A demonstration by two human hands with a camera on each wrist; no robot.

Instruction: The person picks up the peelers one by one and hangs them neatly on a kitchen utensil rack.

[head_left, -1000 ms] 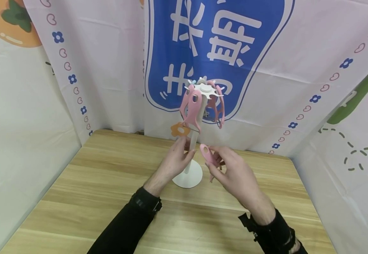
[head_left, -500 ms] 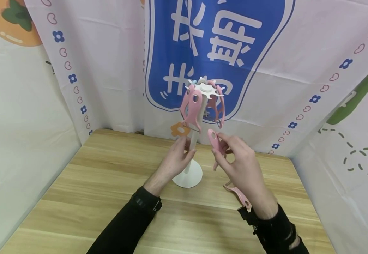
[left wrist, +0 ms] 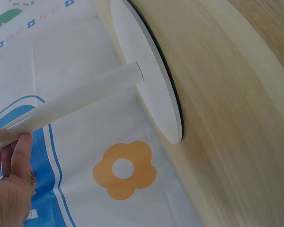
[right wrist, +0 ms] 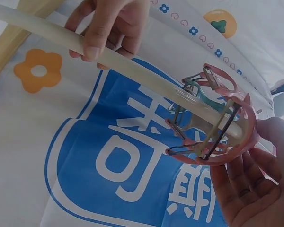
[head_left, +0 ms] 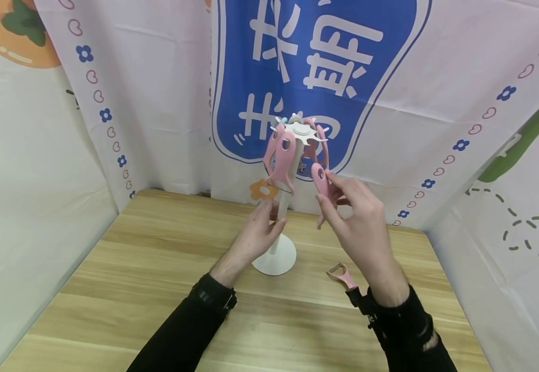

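A white upright stand (head_left: pixel 274 261) with a round base and a notched top disc stands on the table. Several pink peelers (head_left: pixel 284 155) hang around its disc; a teal peeler (right wrist: pixel 203 98) shows among them in the right wrist view. My left hand (head_left: pixel 256 230) holds the white pole (left wrist: pixel 80 97) between thumb and fingers. Just right of the hanging peelers, my right hand (head_left: pixel 361 219) pinches a pink peeler (head_left: pixel 321 181) by its handle, holed end up. Another pink peeler (head_left: pixel 343 277) lies on the table below my right forearm, partly hidden by the wrist strap.
The wooden tabletop (head_left: pixel 157 289) reaches back to a white curtain (head_left: pixel 167 103) with a blue printed sign. Light cloth walls close in both sides.
My right hand has lifted the pink peeler up and slightly right, toward the hanging peelers. The peeler on the table has come into view beneath my arm. My left hand stays on the pole.
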